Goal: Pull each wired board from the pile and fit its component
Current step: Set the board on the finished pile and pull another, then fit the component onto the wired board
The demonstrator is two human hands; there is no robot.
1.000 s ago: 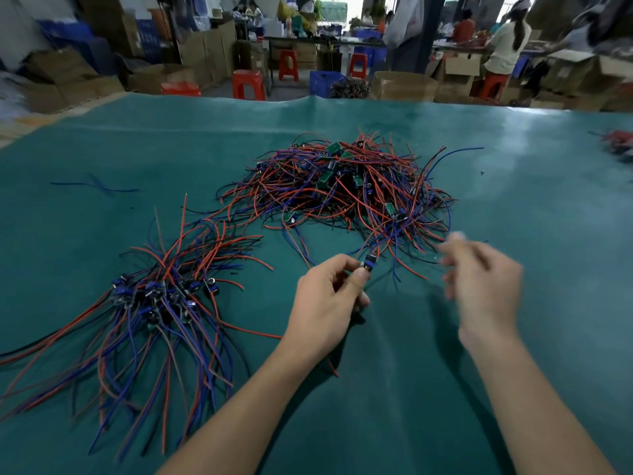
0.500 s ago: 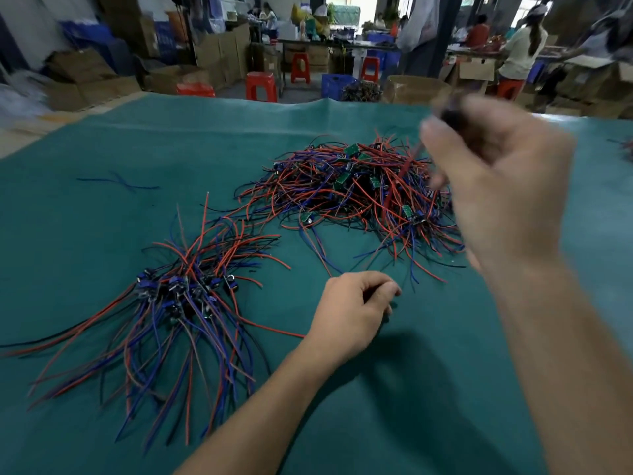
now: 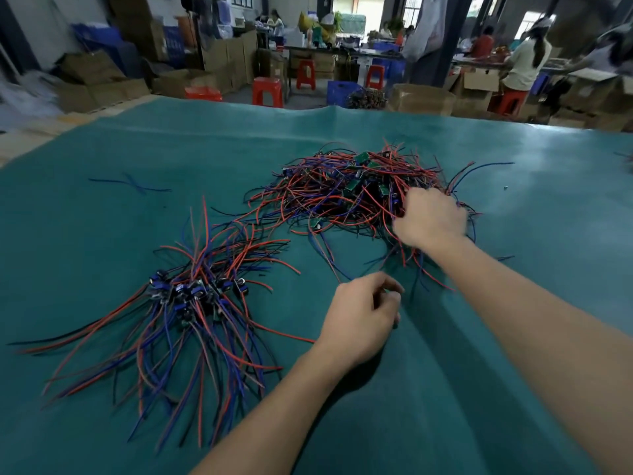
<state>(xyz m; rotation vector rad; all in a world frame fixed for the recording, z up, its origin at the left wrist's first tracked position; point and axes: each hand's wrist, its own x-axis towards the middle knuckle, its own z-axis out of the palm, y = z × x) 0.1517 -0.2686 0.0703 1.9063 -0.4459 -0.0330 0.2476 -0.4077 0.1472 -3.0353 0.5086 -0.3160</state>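
Fingers of the right hand (image 3: 430, 217) were curled down into the near right edge of the pile (image 3: 356, 190) of wired boards at about one o'clock on the green mat (image 3: 445, 389); whether they had closed on one board I could not tell; the left hand (image 3: 359, 317) waited at the centre, fingertips loosely curled, possibly pinching something small. Better, I thought, to grip a single board by its body and draw slowly, lest tangled leads drag neighbours; the finished bundle (image 3: 191, 296) lay at nine o'clock.
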